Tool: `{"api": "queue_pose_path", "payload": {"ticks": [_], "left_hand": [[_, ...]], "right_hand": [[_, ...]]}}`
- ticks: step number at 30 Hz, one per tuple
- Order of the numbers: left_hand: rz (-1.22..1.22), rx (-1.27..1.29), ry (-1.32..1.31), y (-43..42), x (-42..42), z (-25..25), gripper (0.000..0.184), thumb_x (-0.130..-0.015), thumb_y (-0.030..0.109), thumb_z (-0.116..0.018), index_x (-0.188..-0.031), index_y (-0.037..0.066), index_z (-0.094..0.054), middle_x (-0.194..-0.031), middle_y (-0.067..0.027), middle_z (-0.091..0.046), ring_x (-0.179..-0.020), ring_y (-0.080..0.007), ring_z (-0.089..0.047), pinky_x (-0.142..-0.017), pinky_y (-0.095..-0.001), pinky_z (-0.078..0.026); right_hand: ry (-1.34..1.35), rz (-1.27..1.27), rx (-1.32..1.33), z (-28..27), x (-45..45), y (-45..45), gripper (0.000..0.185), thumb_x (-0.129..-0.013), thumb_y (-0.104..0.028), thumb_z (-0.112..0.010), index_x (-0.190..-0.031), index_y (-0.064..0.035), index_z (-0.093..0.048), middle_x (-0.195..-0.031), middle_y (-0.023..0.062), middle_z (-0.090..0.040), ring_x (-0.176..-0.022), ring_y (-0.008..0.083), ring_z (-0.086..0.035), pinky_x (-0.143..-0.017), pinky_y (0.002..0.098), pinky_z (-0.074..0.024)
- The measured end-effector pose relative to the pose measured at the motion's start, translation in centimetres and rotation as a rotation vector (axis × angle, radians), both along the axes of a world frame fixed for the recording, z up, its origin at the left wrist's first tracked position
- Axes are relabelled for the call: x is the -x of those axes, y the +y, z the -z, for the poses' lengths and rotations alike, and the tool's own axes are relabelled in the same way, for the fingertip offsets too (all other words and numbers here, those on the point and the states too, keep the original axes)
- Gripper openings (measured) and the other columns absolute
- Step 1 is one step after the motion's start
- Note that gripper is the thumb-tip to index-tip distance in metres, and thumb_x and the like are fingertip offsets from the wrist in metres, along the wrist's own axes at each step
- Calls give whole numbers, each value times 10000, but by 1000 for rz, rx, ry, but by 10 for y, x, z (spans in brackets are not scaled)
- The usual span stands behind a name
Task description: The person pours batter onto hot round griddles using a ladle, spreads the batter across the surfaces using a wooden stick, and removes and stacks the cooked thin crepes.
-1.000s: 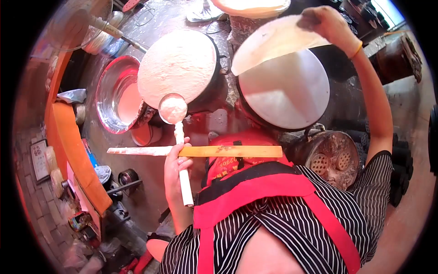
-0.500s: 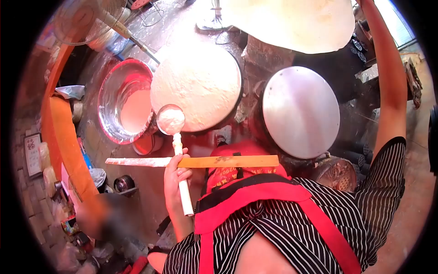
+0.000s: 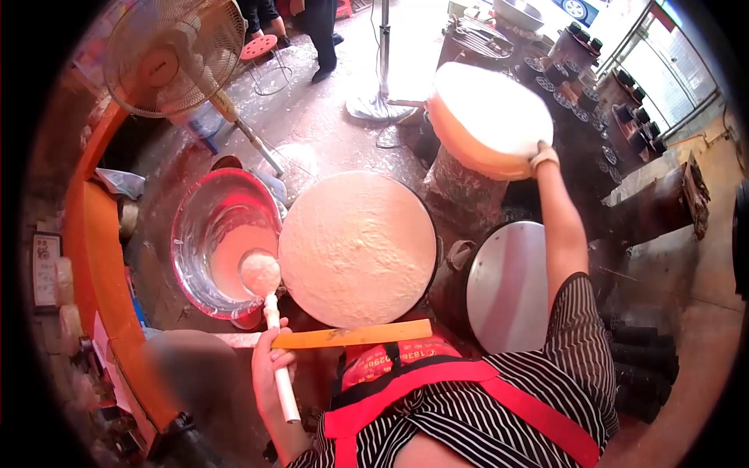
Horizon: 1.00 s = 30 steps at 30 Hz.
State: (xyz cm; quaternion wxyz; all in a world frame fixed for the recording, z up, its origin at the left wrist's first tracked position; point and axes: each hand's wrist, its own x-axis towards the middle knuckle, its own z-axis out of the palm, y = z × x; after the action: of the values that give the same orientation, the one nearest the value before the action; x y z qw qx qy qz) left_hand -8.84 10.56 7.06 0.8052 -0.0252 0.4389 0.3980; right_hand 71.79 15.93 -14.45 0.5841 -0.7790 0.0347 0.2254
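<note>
My left hand [image 3: 273, 359] is closed around a long-handled ladle [image 3: 259, 273] and a flat wooden spreader [image 3: 355, 335]. The ladle's bowl carries pale batter above the right rim of a red-edged basin [image 3: 181, 265] of batter. Pale batter covers the round griddle [image 3: 359, 246] in front of me. Out to the right, my right hand [image 3: 544, 157] pinches the near edge of a large thin pancake [image 3: 495, 109]. Below that arm stands a second griddle [image 3: 505, 288] with a bare metal top.
A standing fan [image 3: 168, 62] is at upper left, near a red stool [image 3: 259, 47] and a person's legs [image 3: 318, 35]. A metal pole stand [image 3: 382, 105] rises behind the griddle. Black cylindrical briquettes [image 3: 644, 363] lie at right, and an orange counter edge [image 3: 86, 257] runs along the left.
My right hand has come inward and down from the upper right edge, bringing the pancake lower. The ladle has shifted left, over the basin's rim. The view has tilted up.
</note>
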Motion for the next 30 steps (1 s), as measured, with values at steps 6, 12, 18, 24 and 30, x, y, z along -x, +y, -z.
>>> {"api": "queue_pose_path", "payload": {"ticks": [6,12,18,24,30], "left_hand": [[-119,48,78,-18,-10,-17,294,-881,56,-506,-1144,-63,-451,-802,-75,-546,-444,-21,-395,-338,-146,-346],[-157,81,-111,-40,-20,-18,305,-883,51,-483,-1152,-82,-431,-794,-95,-546,-448,-33,-413,-347,-154,-368],[-122,139,-219,-47,-20,-17,287,-881,49,-487,-1138,-71,-443,-814,-113,-570,-441,-39,-411,-347,-159,-366],[45,127,-129,-13,-5,4,236,-890,67,-494,-1099,-38,-466,-770,-74,-558,-441,-37,-396,-348,-168,-344],[398,-198,209,36,18,28,138,-907,80,-500,-1026,11,-505,-662,15,-422,-441,-24,-339,-362,-165,-283]], "right_hand": [[56,578,-276,-73,107,-3,459,-693,-193,-801,-1041,36,-609,-1071,131,-623,-868,209,-620,-790,333,-517],[-103,355,-205,-56,97,-15,453,-739,-257,-762,-1001,83,-617,-1080,164,-624,-873,229,-624,-770,356,-511],[-673,406,243,-77,177,-44,439,-859,-331,-545,-1014,79,-557,-908,218,-649,-793,328,-646,-677,405,-506],[19,-880,-308,-197,391,-49,265,-856,-121,-503,-1093,-87,-617,-751,18,-599,-488,89,-479,-435,244,-405],[-736,-1940,118,-263,592,-72,565,-846,-413,-517,-1280,-61,-435,-1104,236,-576,-893,375,-615,-733,447,-502]]}}
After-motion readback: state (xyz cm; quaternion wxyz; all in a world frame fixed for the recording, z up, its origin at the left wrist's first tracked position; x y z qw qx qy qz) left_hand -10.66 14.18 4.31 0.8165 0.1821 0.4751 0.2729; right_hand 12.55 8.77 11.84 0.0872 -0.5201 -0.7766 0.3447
